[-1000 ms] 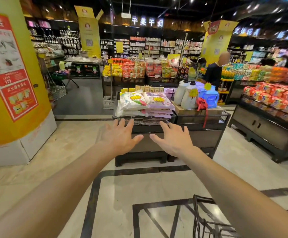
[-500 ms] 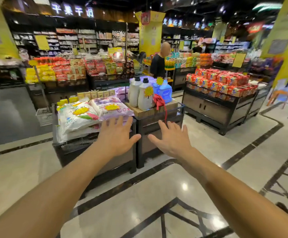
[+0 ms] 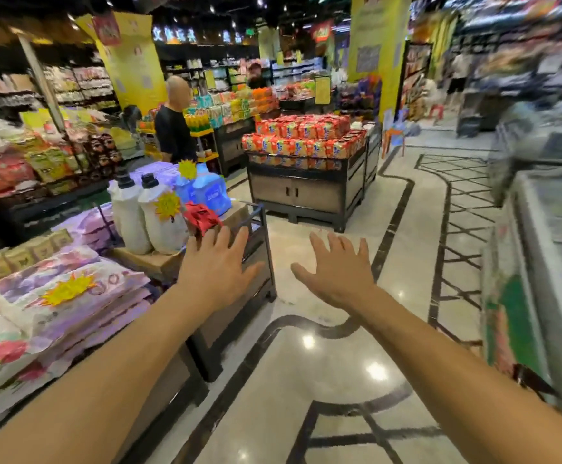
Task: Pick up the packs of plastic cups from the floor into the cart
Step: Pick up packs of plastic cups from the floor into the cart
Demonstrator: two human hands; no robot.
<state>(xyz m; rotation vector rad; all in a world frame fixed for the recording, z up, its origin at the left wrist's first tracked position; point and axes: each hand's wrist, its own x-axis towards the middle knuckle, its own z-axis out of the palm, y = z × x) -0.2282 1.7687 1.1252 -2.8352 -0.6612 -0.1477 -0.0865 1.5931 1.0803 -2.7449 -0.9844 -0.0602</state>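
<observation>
Two hands, left hand [image 3: 217,267] and right hand [image 3: 335,271], apart, splayed, empty

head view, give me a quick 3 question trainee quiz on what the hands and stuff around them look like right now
1. True or false: both hands are empty, fingers spread.
2. Which goods stand on the display just beyond the left hand? A) white and blue detergent bottles B) plastic cups C) melons
3. Fill in: on the floor in view, packs of plastic cups are ____.

Key
1. True: the left hand and the right hand hold nothing.
2. A: the detergent bottles stand on the display stand.
3. Not visible; only bare tile shows.
</observation>
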